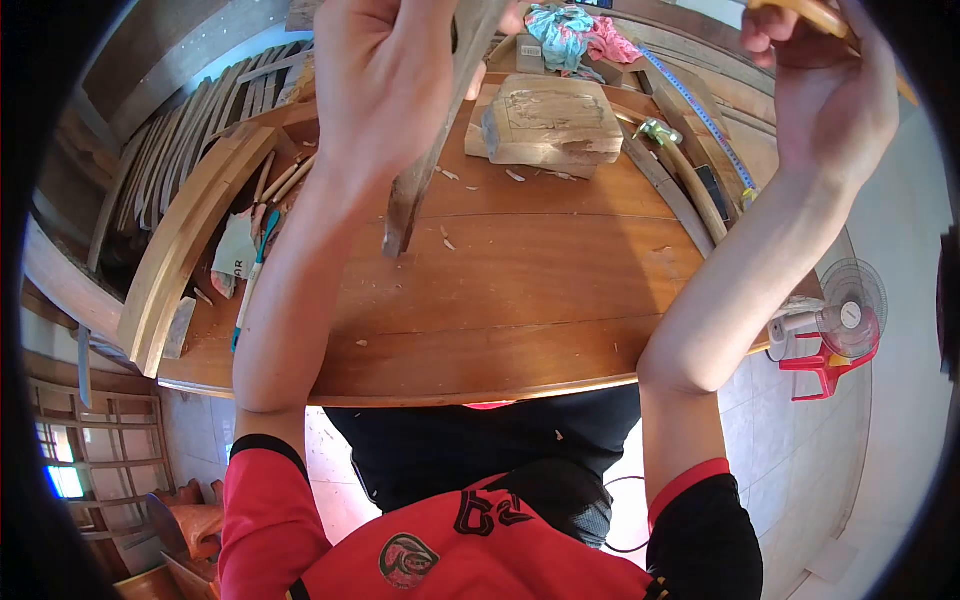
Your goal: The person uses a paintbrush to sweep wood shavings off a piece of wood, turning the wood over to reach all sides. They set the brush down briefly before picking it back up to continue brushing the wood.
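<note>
My left hand (385, 100) is raised over the table, closed round a long thin wooden strip (425, 165). Its fingertips show past the strip's far edge, and the strip's lower end slants down over the tabletop. The upper end runs out of view. At the top right, my right hand (825, 100) has its fingers curled round a light wooden handle (805, 12); the rest of that tool is cut off by the frame. Between my hands, a thick carved wooden block (555, 120) lies toward the far side of the table.
Wood chips lie on the brown tabletop (500, 300). A hammer (680, 165) and a blue tape measure (700, 115) are at the right, crumpled cloths (580, 38) at the back. Long timber (205, 240) and a toothbrush (262, 255) lie left; a fan (850, 315) stands right.
</note>
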Action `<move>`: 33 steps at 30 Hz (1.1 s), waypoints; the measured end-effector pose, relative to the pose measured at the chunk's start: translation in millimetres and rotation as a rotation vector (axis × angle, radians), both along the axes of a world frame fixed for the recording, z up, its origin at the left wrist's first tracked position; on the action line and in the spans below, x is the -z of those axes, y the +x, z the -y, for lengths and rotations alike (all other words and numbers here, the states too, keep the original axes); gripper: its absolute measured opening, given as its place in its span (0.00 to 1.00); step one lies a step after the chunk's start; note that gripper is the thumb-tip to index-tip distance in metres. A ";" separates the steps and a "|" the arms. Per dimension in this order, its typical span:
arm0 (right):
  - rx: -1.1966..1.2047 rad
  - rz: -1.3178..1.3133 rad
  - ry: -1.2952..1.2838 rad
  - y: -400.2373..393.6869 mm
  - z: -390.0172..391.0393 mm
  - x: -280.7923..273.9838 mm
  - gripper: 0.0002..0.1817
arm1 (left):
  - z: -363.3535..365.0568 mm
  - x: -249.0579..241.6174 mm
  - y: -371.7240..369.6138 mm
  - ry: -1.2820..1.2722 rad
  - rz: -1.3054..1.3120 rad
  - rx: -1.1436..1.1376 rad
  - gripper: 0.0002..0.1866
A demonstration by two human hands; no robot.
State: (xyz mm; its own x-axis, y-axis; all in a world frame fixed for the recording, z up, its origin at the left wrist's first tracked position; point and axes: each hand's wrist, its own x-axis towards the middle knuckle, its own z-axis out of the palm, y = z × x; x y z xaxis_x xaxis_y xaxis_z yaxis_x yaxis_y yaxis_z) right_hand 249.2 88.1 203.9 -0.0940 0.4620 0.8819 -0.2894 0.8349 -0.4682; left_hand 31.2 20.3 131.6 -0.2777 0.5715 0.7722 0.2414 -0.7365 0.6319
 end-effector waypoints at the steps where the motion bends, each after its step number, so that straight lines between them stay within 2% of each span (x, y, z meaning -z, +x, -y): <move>1: -0.011 -0.012 -0.047 -3.4 8.5 -2.8 0.26 | 8.5 -4.2 12.6 0.002 -0.031 -0.075 0.39; 5: 0.057 0.015 -0.100 -11.1 20.4 -3.3 0.24 | 5.9 -1.2 0.9 0.089 -0.192 -0.067 0.43; 7: 0.064 -0.053 -0.103 -12.0 27.4 -6.3 0.24 | 5.6 -0.8 1.4 0.088 -0.225 -0.060 0.43; 10: 0.036 -0.076 -0.064 -12.9 20.9 -6.8 0.23 | -0.8 2.5 5.9 0.041 -0.144 -0.046 0.41; 12: 0.040 0.030 -0.163 -6.0 19.4 -8.9 0.23 | 0.8 2.4 16.0 -0.090 0.027 -0.032 0.38; 14: 0.073 0.108 -0.166 -7.7 21.6 -5.2 0.23 | -0.4 2.6 -4.9 -0.088 -0.072 0.139 0.36; 16: 0.145 0.072 -0.058 -11.6 18.4 0.9 0.24 | -4.1 2.3 -8.7 -0.073 -0.057 0.163 0.35; 18: 0.226 -0.049 0.052 -16.0 16.1 4.0 0.24 | -8.7 3.4 2.7 -0.060 0.073 0.046 0.34; 21: 0.044 -0.137 -0.117 -15.1 36.4 -12.3 0.25 | -17.2 7.2 -2.1 0.069 -0.013 0.035 0.33; 24: 0.148 0.031 -0.007 -15.4 23.6 -2.2 0.25 | -8.9 8.0 4.0 -0.079 0.084 -0.022 0.33; 26: 0.164 0.097 0.018 -11.2 16.7 2.1 0.24 | -5.1 3.4 1.5 -0.060 0.044 -0.021 0.32; 29: 0.114 -0.016 0.186 -14.2 1.8 11.8 0.23 | 3.4 -6.9 3.6 -0.064 0.071 -0.055 0.32; 33: 0.105 0.051 0.134 -13.0 12.5 1.1 0.24 | -2.4 -2.3 -2.0 -0.024 0.120 -0.007 0.31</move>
State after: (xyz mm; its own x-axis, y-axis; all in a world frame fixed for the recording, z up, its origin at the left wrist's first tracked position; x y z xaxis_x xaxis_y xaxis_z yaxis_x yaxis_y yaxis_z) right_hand 236.2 75.6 202.8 -0.0977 0.3506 0.9314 -0.1761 0.9150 -0.3629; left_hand 29.2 22.7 133.9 -0.3713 0.5875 0.7191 0.1683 -0.7190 0.6743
